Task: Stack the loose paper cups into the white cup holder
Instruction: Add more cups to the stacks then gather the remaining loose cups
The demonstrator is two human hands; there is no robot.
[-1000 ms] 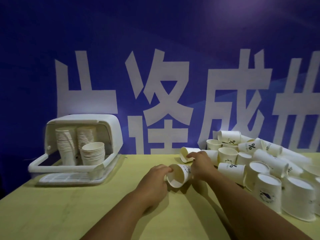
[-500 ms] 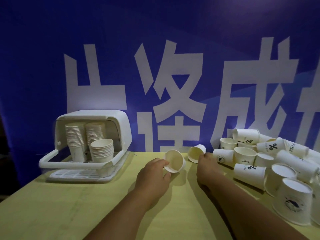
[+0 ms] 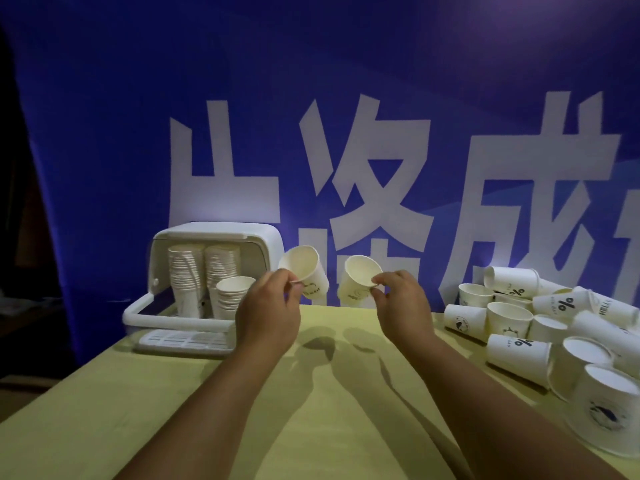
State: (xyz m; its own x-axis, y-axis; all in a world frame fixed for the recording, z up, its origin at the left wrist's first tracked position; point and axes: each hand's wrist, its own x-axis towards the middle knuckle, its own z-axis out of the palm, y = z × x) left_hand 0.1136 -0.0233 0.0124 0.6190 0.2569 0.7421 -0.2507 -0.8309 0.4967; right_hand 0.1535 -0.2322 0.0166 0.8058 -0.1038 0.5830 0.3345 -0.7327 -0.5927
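Observation:
My left hand pinches the rim of a white paper cup, held tilted in the air with its mouth toward me. My right hand pinches the rim of a second paper cup, also lifted and tilted. The two cups are apart, side by side above the table. The white cup holder stands at the back left with its lid up; inside are two tall stacks and one shorter stack of cups. A pile of loose paper cups lies on the right.
A yellow table carries everything. A blue banner with big white characters hangs right behind it. The holder's white handle bar and grid tray stick out toward me. Dark floor lies beyond the table's left edge.
Both hands rose off the table, each lifting a cup; the right hand picked up the cup that lay by the pile. My view shifted left, so the holder sits nearer the middle.

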